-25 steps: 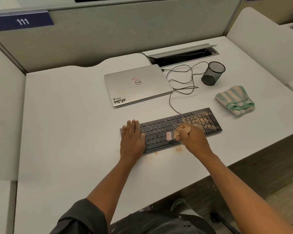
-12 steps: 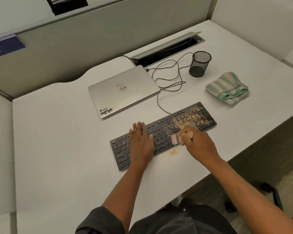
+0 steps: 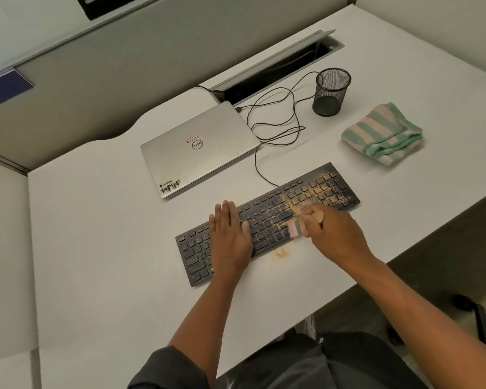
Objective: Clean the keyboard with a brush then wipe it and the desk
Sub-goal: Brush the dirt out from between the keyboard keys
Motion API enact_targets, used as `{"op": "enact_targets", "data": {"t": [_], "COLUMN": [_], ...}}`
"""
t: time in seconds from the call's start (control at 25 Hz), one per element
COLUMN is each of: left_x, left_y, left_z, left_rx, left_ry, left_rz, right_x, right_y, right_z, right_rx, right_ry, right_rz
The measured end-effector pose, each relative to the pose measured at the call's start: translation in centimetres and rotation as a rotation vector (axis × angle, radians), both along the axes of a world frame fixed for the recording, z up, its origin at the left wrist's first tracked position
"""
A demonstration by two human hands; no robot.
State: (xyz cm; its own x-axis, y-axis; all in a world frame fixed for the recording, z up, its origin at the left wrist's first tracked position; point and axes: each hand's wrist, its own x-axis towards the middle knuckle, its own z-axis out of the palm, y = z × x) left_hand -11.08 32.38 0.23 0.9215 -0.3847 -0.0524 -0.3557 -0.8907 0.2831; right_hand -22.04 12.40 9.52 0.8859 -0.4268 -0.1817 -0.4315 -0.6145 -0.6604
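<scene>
My left hand (image 3: 230, 237) lies flat, fingers straight, on the middle of the keyboard (image 3: 267, 220), which sits slantwise on the bench (image 3: 110, 262). Just right of it my right hand (image 3: 331, 234) grips the brush (image 3: 296, 229), bristles on the dusty keys. The cloth (image 3: 383, 133) lies folded at far right.

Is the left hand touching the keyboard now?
Touching. The head view shows the left hand lying flat on the keyboard, fingers straight across the keys and no gap under the palm.
</scene>
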Motion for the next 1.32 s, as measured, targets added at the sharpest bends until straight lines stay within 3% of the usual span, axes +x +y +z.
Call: {"op": "enact_targets", "data": {"t": [0.12,0.24,0.32,0.56,0.72,0.96,1.2,1.32], "left_x": [-0.1,-0.1,-0.1,0.0,-0.1,-0.1,0.0,0.0], "left_y": [-0.1,-0.1,-0.1,-0.1,-0.1,-0.2,-0.2,-0.2], "left_z": [0.1,0.1,0.1,0.0,-0.1,0.0,-0.1,-0.1], "left_rx": [-0.007,-0.019,-0.016,-0.009,-0.002,-0.002,-0.006,-0.003], "left_ry": [-0.002,-0.027,-0.023,-0.024,-0.028,-0.024,-0.044,-0.038], "left_rz": [0.007,0.014,0.016,0.022,0.028,0.029,0.030,0.028], "right_x": [1.3,1.2,0.0,-2.0,-2.3,-2.6,-1.9,-1.7], "right_y": [-0.5,1.6,2.7,1.0,3.1,-0.8,3.6,2.5], "right_z": [0.9,0.8,-0.7,-3.3,-4.0,-4.5,-4.3,-4.9], "right_rx": [0.114,0.251,0.156,-0.124,-0.161,-0.189,-0.191,-0.257], "right_ry": [-0.130,-0.216,-0.193,-0.251,-0.242,-0.258,-0.316,-0.271], "right_rz": [0.050,0.269,0.360,0.278,0.489,0.258,0.566,0.449]}}
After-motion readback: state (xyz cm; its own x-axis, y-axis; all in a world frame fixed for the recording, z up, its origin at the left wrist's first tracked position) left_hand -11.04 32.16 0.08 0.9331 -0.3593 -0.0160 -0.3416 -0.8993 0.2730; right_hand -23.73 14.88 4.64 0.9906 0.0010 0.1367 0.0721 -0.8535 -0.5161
